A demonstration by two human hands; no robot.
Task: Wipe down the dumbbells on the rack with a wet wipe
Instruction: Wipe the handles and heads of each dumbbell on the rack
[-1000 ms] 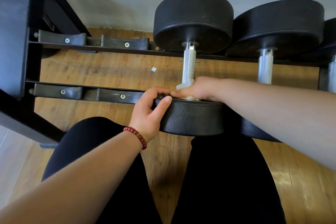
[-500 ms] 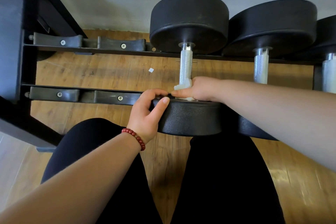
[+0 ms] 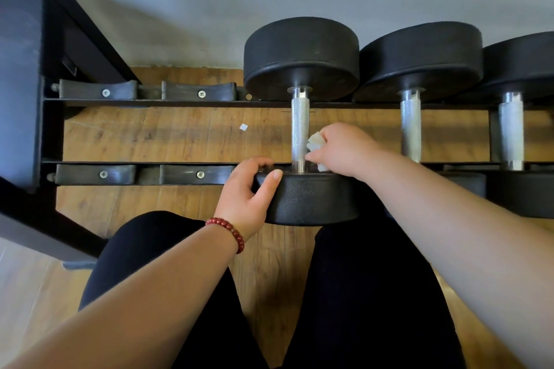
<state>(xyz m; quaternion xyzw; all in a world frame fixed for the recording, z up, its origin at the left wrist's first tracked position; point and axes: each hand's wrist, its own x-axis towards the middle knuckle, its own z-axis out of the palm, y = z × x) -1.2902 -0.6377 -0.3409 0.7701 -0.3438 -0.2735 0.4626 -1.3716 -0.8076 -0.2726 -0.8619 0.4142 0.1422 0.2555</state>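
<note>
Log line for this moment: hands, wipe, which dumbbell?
left hand: gripping near head of leftmost dumbbell | right hand: holds wet wipe beside knurled handle | rack: two cradles empty

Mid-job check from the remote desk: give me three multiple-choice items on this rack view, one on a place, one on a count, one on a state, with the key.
1. Where is the wet wipe?
A. On the floor
B. In the right hand, beside the nearest handle
C. Draped over the far head

2. How many dumbbell handles show?
A. One
B. Three
C. Five

3. What is the left hand doing?
A. Gripping the near head of the leftmost dumbbell
B. Hanging free
C. Holding the wipe

Key: B, the white wipe is pinched against the knurled bar; B, three silver bars stand side by side; A, its fingers curl over the head's rim.
</note>
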